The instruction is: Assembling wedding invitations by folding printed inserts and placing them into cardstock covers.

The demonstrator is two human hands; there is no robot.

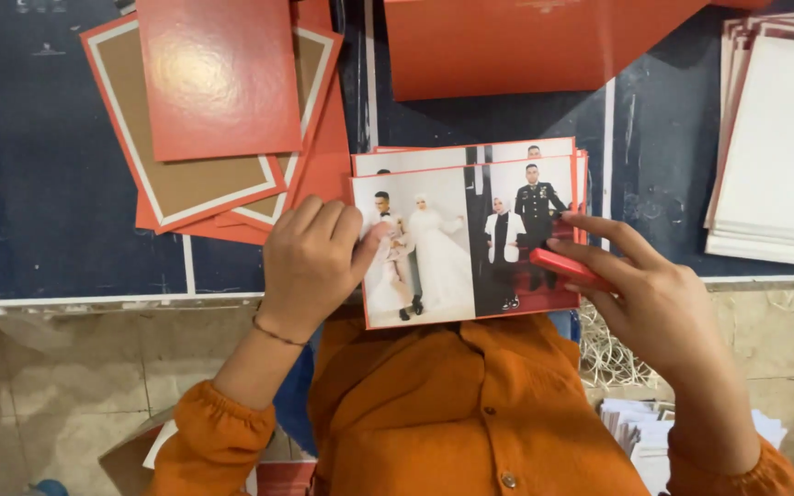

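The left hand (310,262) presses its thumb on the left edge of the top photo print (466,243), its grip closed on the stack. The right hand (645,294) pinches a small red tool (567,268) against the print's right side. The stack overhangs the dark surface (48,184) near red covers (218,78) and white sheets (774,147).

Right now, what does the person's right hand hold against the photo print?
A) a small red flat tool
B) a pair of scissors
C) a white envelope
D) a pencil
A: the right hand pinches a small red flat tool in its fingers at the right edge of the photo print, while the left hand steadies the print's left side.
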